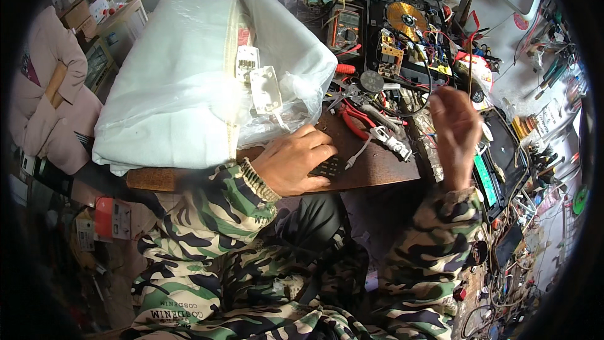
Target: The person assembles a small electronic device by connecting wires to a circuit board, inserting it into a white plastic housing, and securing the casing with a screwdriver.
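My left hand [296,160] lies low on the brown tabletop [377,170] by its front edge, thumb and forefinger bent and apart. A small dark dotted piece [328,166] shows beside its fingertips; I cannot make out what it is. My right hand [454,127] is raised at the table's right side, its fingers smeared by motion. Just beyond my left hand is a folded pale blanket [170,69] in clear plastic. On it lie a white rectangular casing [266,90] and a smaller white part [247,62]. Red-handled pliers [356,123] and a bundled white cable [391,142] lie between my hands.
At the back are a multimeter [345,28], a gold disc [406,17] and tangled wires. A round grey piece [371,80] lies past the pliers. Tools and electronic parts crowd the right side, near a dark panel [506,151]. A pink garment [47,94] hangs at left.
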`<state>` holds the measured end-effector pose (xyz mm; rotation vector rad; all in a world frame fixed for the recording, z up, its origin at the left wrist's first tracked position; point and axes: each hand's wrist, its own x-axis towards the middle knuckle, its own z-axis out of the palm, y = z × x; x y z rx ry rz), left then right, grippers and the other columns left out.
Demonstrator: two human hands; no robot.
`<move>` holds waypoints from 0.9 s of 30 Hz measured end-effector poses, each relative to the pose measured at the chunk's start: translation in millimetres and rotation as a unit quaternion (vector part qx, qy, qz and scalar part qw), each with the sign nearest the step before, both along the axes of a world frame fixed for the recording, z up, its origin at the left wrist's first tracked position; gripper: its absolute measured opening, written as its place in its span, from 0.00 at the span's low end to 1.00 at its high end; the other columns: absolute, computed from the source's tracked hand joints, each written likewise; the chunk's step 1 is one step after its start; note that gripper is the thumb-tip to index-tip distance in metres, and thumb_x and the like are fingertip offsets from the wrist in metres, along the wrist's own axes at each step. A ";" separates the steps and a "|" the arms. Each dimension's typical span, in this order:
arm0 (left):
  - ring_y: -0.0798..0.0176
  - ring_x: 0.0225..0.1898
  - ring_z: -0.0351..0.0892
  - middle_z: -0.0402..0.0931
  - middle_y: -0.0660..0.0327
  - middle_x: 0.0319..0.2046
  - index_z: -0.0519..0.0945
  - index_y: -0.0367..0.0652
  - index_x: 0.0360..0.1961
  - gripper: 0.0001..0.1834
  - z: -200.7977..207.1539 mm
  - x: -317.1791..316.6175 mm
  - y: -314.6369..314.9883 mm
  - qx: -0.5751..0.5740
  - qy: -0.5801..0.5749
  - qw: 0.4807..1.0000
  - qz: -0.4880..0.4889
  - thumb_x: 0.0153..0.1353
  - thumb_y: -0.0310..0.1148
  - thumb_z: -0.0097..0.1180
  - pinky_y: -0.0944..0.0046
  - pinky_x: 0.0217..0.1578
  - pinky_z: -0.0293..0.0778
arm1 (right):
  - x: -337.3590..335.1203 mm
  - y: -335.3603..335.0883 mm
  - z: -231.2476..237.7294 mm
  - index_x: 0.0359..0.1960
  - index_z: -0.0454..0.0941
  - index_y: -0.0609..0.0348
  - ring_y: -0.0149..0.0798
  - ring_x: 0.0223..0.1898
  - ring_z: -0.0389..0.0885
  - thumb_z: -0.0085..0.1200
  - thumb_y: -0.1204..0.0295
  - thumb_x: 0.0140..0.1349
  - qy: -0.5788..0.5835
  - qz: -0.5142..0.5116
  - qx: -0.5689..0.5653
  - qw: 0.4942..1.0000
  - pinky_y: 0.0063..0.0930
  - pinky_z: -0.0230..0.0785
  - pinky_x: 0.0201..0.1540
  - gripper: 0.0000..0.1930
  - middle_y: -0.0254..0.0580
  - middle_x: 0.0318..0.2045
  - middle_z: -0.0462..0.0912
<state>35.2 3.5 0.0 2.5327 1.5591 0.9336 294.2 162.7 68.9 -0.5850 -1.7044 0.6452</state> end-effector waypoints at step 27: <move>0.77 0.34 0.77 0.81 0.68 0.34 0.83 0.34 0.53 0.18 -0.2 -42.8 39.1 -0.370 -0.344 0.863 0.005 0.80 0.40 0.53 0.71 0.36 0.77 | -62.5 -27.6 -91.6 0.47 0.85 0.66 0.51 0.51 0.82 0.67 0.78 0.60 -0.155 0.187 -0.046 0.969 0.43 0.70 0.60 0.14 0.49 0.38 0.88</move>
